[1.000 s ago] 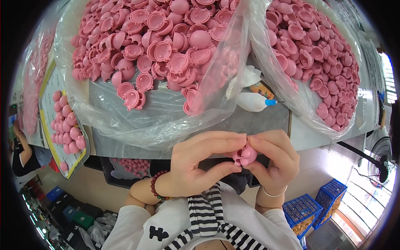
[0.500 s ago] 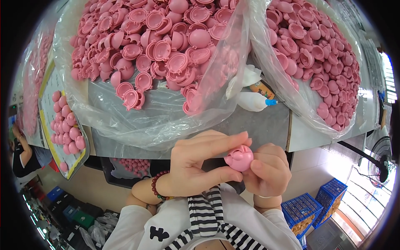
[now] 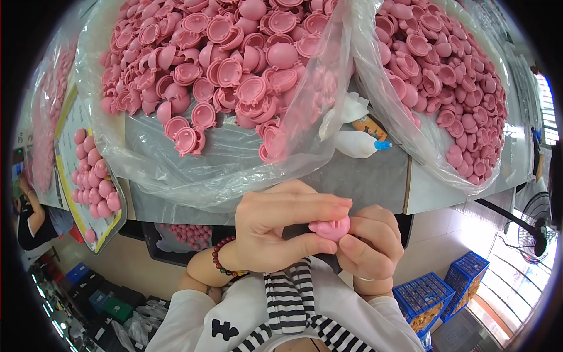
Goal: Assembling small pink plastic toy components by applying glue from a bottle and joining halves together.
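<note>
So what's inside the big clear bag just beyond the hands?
Inside the clear bag, pink shells lie heaped, many open like cups. Only the outer layer shows; whatever lies beneath is covered.

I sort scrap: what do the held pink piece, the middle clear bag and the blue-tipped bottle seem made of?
Pink piece: probably moulded plastic; smooth, soft sheen, even colour.
Clear bag: thin, glossy plastic film; transparent, creased, with highlights.
Bottle: likely plastic, matte, from its smooth whitish body.
</note>
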`<state>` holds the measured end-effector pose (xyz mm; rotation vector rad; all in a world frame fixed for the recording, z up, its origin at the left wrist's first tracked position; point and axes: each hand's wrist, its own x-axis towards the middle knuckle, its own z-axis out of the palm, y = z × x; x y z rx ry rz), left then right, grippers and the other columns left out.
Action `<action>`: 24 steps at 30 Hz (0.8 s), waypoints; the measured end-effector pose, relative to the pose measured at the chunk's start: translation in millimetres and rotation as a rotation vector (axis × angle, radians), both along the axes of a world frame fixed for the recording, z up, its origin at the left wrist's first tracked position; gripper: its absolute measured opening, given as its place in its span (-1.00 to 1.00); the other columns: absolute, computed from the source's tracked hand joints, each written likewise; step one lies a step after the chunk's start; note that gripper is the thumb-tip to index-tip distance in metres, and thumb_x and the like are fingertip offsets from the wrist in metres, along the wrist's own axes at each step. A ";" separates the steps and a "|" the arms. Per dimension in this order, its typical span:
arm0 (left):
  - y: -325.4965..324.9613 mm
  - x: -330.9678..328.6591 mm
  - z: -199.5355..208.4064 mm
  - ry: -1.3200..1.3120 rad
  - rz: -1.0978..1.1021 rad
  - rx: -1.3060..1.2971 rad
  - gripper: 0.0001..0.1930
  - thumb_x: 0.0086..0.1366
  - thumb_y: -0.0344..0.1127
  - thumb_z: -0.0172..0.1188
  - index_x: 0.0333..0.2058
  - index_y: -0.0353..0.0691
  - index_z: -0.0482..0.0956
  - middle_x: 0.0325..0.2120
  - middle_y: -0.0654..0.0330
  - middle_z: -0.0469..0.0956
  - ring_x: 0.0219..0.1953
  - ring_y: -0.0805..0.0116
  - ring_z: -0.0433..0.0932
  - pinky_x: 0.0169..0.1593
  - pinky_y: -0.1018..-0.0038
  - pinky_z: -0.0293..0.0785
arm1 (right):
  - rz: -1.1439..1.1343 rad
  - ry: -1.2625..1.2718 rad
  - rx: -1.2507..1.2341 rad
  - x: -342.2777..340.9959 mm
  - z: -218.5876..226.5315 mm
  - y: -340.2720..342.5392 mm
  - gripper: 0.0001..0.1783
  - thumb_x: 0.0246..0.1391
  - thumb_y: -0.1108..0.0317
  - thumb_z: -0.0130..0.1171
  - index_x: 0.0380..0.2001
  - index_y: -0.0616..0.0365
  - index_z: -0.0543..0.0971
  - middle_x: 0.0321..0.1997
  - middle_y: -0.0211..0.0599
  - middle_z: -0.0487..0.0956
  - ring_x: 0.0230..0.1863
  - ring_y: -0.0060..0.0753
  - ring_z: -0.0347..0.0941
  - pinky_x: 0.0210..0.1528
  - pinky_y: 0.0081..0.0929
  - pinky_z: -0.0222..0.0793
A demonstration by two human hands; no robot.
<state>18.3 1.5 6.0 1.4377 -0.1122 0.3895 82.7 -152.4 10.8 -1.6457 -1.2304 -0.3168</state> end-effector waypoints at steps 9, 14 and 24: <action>0.3 -9.0 -2.9 0.126 -0.311 -0.795 -0.38 -0.09 0.17 0.25 -0.29 -0.31 0.41 -0.32 0.10 0.38 -0.34 0.42 0.39 -0.22 0.55 0.30 | -0.164 0.189 0.165 18.6 6.6 -10.0 -0.76 -0.24 0.45 0.21 -0.40 0.22 0.46 -0.53 -0.29 0.46 -0.49 -0.45 0.33 -0.49 -0.53 0.22; -1.3 -7.7 8.5 0.253 -0.513 -1.113 -0.51 -0.03 -0.04 0.28 -0.32 -0.25 0.28 -0.52 0.08 0.46 -0.52 0.24 0.45 -0.43 0.38 0.43 | -0.420 0.448 0.122 35.4 7.1 16.9 -0.47 -0.32 0.39 0.31 -0.17 0.25 0.40 -0.34 -0.31 0.45 -0.30 -0.44 0.32 -0.34 -0.59 0.18; 22.4 -38.5 12.2 0.081 -0.370 -0.778 -0.49 -0.14 -0.15 0.37 -0.29 -0.45 0.47 -0.38 -0.03 0.50 -0.37 0.22 0.49 -0.28 0.42 0.40 | -0.272 0.581 0.040 33.7 -0.2 11.8 -0.74 -0.22 0.51 0.22 -0.37 0.33 0.46 -0.31 -0.18 0.50 -0.27 -0.44 0.40 -0.18 -0.55 0.29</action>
